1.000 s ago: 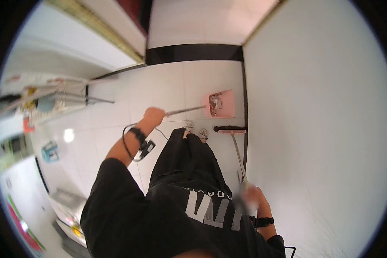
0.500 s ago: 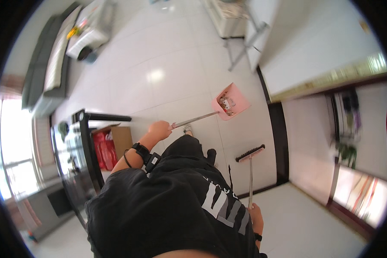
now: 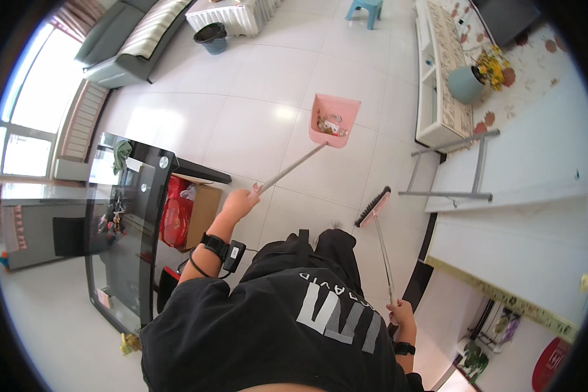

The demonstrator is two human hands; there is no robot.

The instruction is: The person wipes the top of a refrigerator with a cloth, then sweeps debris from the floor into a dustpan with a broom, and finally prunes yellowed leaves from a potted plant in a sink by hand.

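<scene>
Stool (image 3: 364,10) and bin (image 3: 213,46) stand beyond the dustpan (image 3: 338,106).

"What's unclear in your pink dustpan (image 3: 350,112)?"

"The scraps (image 3: 330,125) are too small to tell apart."

"And your grips?"

"Your left hand (image 3: 239,206) hides the end of the dustpan handle (image 3: 294,166); your right hand (image 3: 404,314) covers part of the broom handle (image 3: 385,261)."

"To your left?"

"The glass table (image 3: 119,268) partly hides the red bundle (image 3: 175,222). The sofa (image 3: 114,67) is cut off at the view's edge, like the dark screen (image 3: 506,25) to your right."
</scene>
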